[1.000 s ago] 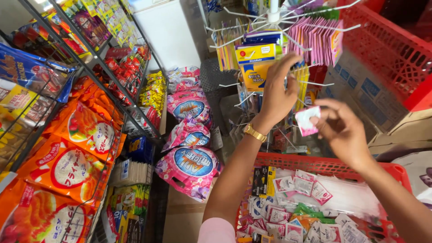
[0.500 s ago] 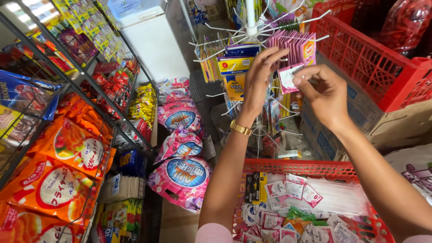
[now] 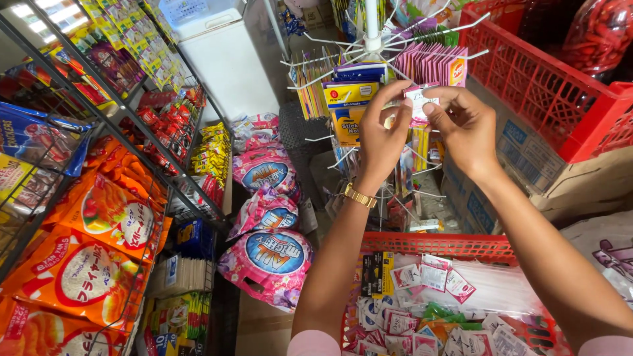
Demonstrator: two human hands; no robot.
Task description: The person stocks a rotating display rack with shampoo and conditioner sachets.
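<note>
1. Up at the white wire rack [image 3: 369, 46], we hold both hands raised together; our left hand [image 3: 382, 135] and right hand [image 3: 465, 132] pinch a small white and pink packet [image 3: 417, 103] between their fingertips, the fingers closed narrow on it.
2. That packet sits just below a row of pink packets [image 3: 428, 62] hanging from the rack's prongs, and we cannot tell whether it touches a prong.
3. On our left wrist we wear a gold watch [image 3: 359, 196].
4. Beside our left hand hang yellow and blue packs [image 3: 349, 109] on the same rack.
5. Below our forearms stands a red basket [image 3: 455, 244] filled with more small packets, white, pink and green.
6. Up at our right we see a second red crate [image 3: 560, 92] resting on cardboard boxes [image 3: 521, 158].
7. At our left, wire shelves [image 3: 132, 138] carry orange snack bags [image 3: 99, 217], with smaller red and yellow packs further back.
8. On the floor between shelves and rack we see pink bags with blue round labels [image 3: 270, 254] lying in a line, and behind them a white chest freezer [image 3: 224, 59].
</note>
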